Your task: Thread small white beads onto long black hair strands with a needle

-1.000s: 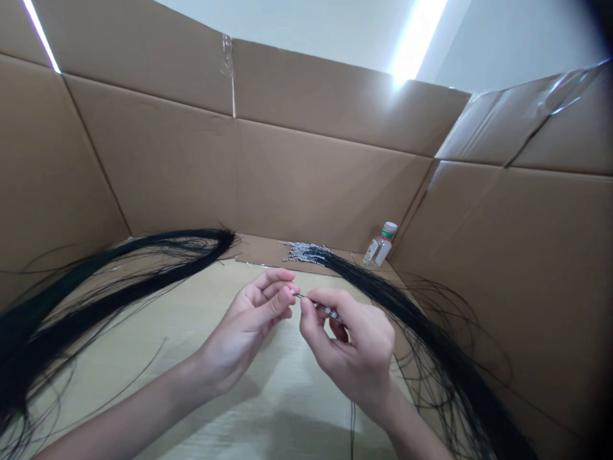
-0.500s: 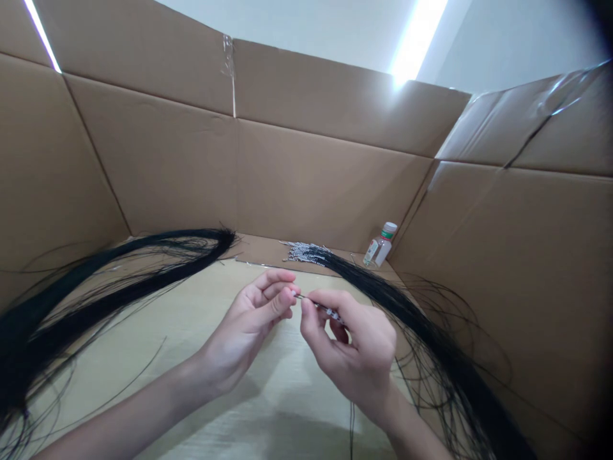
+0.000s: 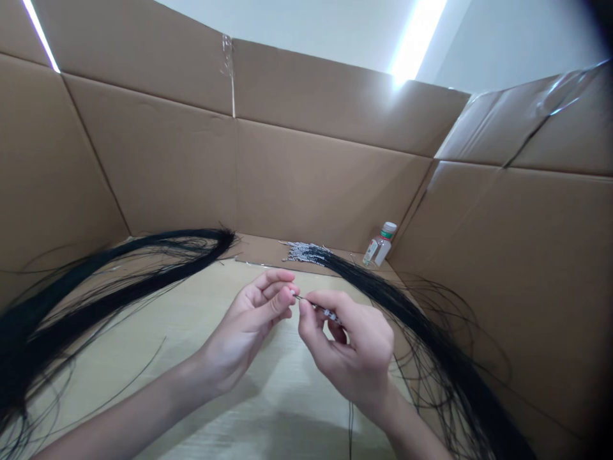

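Near the middle, my left hand pinches a tiny white bead between thumb and fingertips. Close to its right, my right hand is closed on a thin dark cord, whose tip points at the bead. Several small white beads sit on the cord under the right fingers. Dark strands hang below my right hand. Whether the cord tip is inside the bead is too small to tell.
A long bundle of black cords lies at the left. Another black bundle runs down the right, with white beaded ends at the back. A small clear bottle stands back right. Cardboard walls surround the pale table.
My right hand has moved very slightly left, bringing the cord closer to my left fingertips. My left hand has hardly moved.
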A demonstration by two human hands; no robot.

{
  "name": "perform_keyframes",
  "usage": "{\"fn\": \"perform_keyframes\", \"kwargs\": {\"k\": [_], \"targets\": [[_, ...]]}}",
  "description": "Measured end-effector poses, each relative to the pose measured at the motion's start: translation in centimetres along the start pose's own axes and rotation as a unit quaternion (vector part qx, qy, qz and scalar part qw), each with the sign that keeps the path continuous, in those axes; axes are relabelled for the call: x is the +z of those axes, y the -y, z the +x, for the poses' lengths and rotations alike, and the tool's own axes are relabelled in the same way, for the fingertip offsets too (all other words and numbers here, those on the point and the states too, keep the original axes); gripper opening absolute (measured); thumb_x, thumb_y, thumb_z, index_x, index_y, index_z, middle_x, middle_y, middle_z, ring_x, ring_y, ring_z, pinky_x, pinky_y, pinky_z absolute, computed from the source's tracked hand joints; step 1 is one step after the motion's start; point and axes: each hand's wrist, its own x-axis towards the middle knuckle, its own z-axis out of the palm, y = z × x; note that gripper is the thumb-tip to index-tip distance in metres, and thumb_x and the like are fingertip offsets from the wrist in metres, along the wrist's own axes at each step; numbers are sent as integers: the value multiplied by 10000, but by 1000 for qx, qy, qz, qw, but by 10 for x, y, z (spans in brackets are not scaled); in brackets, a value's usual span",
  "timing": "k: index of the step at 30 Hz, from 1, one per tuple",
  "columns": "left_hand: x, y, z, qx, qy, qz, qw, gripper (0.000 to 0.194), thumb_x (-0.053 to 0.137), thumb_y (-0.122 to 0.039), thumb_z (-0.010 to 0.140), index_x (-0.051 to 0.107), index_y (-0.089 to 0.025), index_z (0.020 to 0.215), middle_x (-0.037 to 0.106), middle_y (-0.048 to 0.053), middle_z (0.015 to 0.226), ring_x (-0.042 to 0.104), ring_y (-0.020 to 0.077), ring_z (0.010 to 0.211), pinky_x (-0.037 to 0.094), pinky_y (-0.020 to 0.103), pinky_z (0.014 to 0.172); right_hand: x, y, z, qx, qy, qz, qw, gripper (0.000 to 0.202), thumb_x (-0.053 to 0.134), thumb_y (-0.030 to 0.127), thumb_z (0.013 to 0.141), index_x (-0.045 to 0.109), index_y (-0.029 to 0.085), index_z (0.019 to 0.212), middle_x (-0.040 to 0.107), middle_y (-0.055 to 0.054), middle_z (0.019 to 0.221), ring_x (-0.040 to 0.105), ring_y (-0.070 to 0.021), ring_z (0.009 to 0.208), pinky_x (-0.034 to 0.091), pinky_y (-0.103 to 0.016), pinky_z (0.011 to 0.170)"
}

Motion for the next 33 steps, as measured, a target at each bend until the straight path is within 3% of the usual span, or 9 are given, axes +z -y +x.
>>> {"fn": "perform_keyframes", "kwargs": {"k": [15, 22, 33], "targets": [[-3, 1, 3, 44, -5, 36, 998, 328, 874, -389, 796, 688, -259, 1032, 710, -7, 881, 637, 150, 827, 487, 263, 776, 1, -1, -2, 19, -4, 12, 1000, 73, 688, 119, 915, 674, 190, 908, 718, 57, 678, 527, -44, 420, 460, -169, 460], [0, 0, 2, 30, -9, 15, 999, 363, 882, -397, 784, 680, -257, 1052, 705, -16, 846, 643, 143, 793, 490, 247, 738, 2, 0, -2, 21, 3, 5, 1000, 49, 671, 156, 953, 700, 195, 947, 741, 41, 681, 514, -53, 398, 517, -172, 488], [-3, 4, 2, 18, -10, -4, 1000, 357, 869, -387, 801, 677, -255, 1072, 714, -9, 853, 667, 153, 801, 516, 258, 763, 3, -3, -2, 36, 7, 58, 998, 126, 700, 110, 904, 713, 204, 985, 762, 45, 736, 527, -54, 408, 534, -174, 488]]}}
